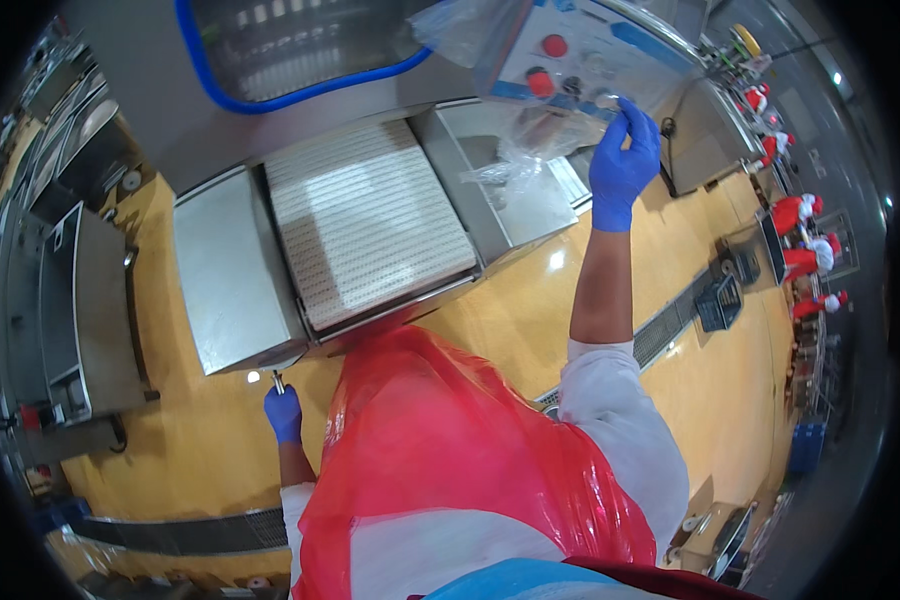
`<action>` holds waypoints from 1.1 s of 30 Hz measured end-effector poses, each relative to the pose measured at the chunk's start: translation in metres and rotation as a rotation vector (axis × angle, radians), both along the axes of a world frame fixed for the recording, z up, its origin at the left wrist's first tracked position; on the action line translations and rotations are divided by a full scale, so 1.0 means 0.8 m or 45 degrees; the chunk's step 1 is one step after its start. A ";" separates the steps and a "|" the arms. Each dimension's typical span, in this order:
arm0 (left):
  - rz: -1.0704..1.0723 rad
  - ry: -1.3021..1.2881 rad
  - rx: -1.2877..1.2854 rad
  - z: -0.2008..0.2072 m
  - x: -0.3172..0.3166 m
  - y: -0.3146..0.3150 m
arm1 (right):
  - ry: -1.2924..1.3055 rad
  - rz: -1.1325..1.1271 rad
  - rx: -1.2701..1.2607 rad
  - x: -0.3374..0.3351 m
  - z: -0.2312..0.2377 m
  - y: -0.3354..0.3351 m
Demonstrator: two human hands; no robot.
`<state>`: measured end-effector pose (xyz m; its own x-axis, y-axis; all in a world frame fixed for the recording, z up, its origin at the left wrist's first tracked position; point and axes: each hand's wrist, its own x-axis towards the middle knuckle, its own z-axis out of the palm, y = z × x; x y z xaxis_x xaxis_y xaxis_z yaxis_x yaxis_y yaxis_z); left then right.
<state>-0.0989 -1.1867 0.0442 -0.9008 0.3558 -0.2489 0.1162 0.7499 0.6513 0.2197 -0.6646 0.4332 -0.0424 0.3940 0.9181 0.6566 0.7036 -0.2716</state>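
Observation:
My left hand (283, 413), in a blue glove, is closed around a small metal handle (278, 381) below the left front corner of a steel machine. My blue-gloved right hand (625, 167) reaches up to a control panel (590, 62) under clear plastic sheeting. Its thumb and fingers pinch a round knob (607, 100) at the panel's lower right, partly hidden by the fingertips. Red buttons (539, 82) sit to its left. Between the machine's steel side plates lies a white perforated conveyor belt (370, 220), with nothing on it.
Above the belt, a blue-rimmed window (310, 95) is set in the steel housing. Loose clear plastic (530, 145) hangs under the panel. Steel equipment (85, 310) stands to the left. A dark crate (718, 302) rests on the yellow floor. Several people in red and white (795, 215) are at far right.

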 end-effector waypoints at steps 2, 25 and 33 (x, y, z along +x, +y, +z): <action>-0.071 0.062 0.057 0.000 -0.001 -0.001 | -0.044 -0.080 0.051 0.004 -0.029 0.015; 0.030 -0.025 0.101 0.000 0.005 0.000 | -0.088 -0.209 0.040 -0.032 -0.070 0.050; -0.021 0.153 -0.023 -0.009 0.007 -0.006 | -0.919 1.159 -0.656 -0.050 -0.275 -0.129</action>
<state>-0.0932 -1.1913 0.0367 -0.9187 0.3669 -0.1460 0.2048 0.7587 0.6184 0.1796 -0.7676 0.2130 -0.9092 0.2623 0.3235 0.1055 0.8964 -0.4304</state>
